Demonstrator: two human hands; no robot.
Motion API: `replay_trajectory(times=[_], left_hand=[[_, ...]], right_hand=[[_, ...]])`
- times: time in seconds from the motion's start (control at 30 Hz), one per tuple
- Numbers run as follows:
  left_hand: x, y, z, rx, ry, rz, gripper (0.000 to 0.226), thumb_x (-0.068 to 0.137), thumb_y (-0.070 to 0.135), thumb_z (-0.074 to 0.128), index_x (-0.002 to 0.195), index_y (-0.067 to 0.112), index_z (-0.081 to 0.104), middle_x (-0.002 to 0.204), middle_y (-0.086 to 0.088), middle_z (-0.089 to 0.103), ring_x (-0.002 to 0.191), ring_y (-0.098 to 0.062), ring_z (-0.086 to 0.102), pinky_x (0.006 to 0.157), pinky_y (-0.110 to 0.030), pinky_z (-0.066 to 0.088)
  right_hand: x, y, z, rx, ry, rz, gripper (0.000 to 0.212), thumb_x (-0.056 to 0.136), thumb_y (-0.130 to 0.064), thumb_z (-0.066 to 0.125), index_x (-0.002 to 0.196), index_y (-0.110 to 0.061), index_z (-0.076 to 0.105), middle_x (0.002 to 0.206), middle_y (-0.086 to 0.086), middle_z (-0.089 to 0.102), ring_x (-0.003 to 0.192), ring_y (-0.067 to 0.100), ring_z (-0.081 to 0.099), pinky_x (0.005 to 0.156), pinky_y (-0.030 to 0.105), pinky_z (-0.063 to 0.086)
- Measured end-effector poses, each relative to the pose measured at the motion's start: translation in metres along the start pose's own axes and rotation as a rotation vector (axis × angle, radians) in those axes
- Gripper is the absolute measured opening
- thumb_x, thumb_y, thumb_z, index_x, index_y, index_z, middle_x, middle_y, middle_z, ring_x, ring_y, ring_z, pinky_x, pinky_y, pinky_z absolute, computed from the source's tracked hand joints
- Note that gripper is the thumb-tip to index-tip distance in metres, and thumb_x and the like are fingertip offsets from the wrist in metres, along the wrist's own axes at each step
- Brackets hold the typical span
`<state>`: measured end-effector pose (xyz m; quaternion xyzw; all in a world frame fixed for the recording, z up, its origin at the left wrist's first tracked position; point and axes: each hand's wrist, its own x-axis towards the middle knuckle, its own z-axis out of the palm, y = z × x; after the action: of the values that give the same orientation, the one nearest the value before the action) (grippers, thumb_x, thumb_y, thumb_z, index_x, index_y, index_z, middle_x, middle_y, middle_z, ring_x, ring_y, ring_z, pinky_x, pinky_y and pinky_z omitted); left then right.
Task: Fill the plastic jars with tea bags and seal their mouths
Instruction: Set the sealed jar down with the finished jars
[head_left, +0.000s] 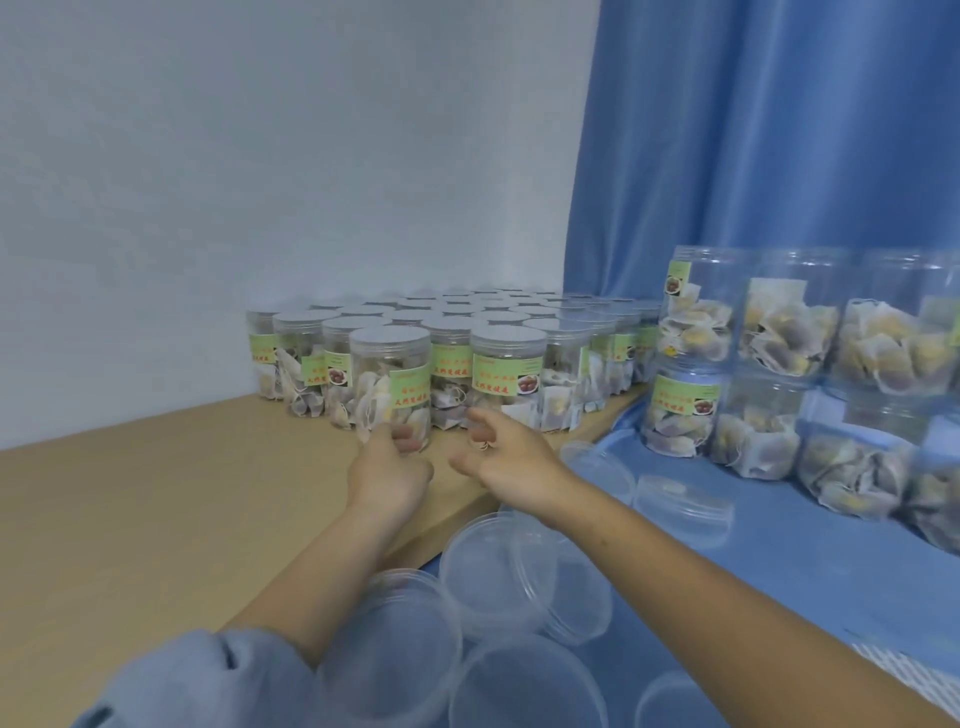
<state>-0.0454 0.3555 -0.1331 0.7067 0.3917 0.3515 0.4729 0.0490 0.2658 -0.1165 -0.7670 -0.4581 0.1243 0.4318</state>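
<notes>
Now jar (390, 382) within left hand (388, 470)

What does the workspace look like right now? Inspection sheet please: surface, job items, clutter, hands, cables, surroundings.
Surface: tan wooden tabletop; blue cloth covers the area to its right.
Job items: block of capped jars with tea bags, upright at the tabletop's back; front jar capped; stacked uncapped jars with tea bags on the cloth.
Clutter: loose clear lids scattered on the cloth near the front.
Hands: left hand grips the base of the front jar; right hand fingers loosely curled, a small item at the fingertips, too small to identify.
Cables: nothing seen.
Surroundings: white wall behind, blue curtain at right.
</notes>
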Motion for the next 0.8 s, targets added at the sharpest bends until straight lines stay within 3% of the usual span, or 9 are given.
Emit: replay_trajectory(times=[0.17, 0.3, 0.4, 0.5, 0.63, 0.8], left_hand=[[-0.047, 0.048, 0.051, -0.103, -0.089, 0.131, 0.025, 0.082, 0.004, 0.056, 0.105, 0.013, 0.054, 0.101, -0.009, 0.067, 0.098, -0.03, 0.064, 0.088, -0.046, 0.052], [-0.09, 0.087, 0.107, -0.155, -0.161, 0.2, 0.014, 0.085, 0.013, 0.057, 0.098, 0.016, 0.057, 0.095, -0.009, 0.069, 0.091, -0.028, 0.065, 0.083, -0.045, 0.054], [-0.129, 0.112, 0.158, -0.223, -0.267, 0.219, 0.009, 0.085, 0.01, 0.054, 0.088, 0.019, 0.054, 0.095, -0.011, 0.069, 0.085, -0.025, 0.065, 0.075, -0.039, 0.056], [-0.168, 0.132, 0.214, -0.308, -0.394, 0.192, 0.009, 0.087, 0.009, 0.053, 0.086, 0.018, 0.054, 0.096, -0.012, 0.069, 0.089, -0.027, 0.065, 0.079, -0.042, 0.057], [-0.216, 0.148, 0.279, -0.351, -0.532, 0.171, 0.01, 0.082, 0.011, 0.054, 0.087, 0.019, 0.054, 0.093, -0.009, 0.07, 0.089, -0.028, 0.066, 0.081, -0.043, 0.056], [-0.255, 0.157, 0.341, -0.4, -0.637, 0.137, 0.013, 0.082, 0.013, 0.052, 0.094, 0.017, 0.057, 0.093, -0.01, 0.071, 0.091, -0.029, 0.067, 0.083, -0.044, 0.055]], right_hand=[[-0.037, -0.001, -0.04, 0.13, 0.138, -0.026, 0.038, 0.095, -0.03, 0.049, 0.132, -0.022, 0.049, 0.125, 0.003, 0.059, 0.114, 0.021, 0.056, 0.099, 0.041, 0.046], [-0.078, 0.02, -0.103, 0.18, 0.267, -0.006, 0.033, 0.095, -0.031, 0.049, 0.126, -0.021, 0.053, 0.12, 0.007, 0.063, 0.11, 0.02, 0.058, 0.095, 0.042, 0.049], [-0.116, 0.045, -0.155, 0.167, 0.375, 0.037, 0.03, 0.093, -0.032, 0.052, 0.121, -0.021, 0.056, 0.115, 0.005, 0.065, 0.105, 0.018, 0.061, 0.091, 0.041, 0.052], [-0.157, 0.075, -0.205, 0.148, 0.45, 0.09, 0.021, 0.093, -0.031, 0.053, 0.113, -0.024, 0.057, 0.111, 0.004, 0.065, 0.1, 0.017, 0.063, 0.087, 0.04, 0.055], [-0.208, 0.113, -0.257, 0.128, 0.57, 0.149, 0.014, 0.092, -0.032, 0.056, 0.102, -0.025, 0.06, 0.105, 0.003, 0.068, 0.081, 0.012, 0.066, 0.066, 0.026, 0.056], [-0.247, 0.154, -0.3, 0.14, 0.66, 0.199, 0.007, 0.09, -0.033, 0.057, 0.092, -0.027, 0.062, 0.097, 0.0, 0.068, 0.087, 0.014, 0.066, 0.08, 0.034, 0.056]])
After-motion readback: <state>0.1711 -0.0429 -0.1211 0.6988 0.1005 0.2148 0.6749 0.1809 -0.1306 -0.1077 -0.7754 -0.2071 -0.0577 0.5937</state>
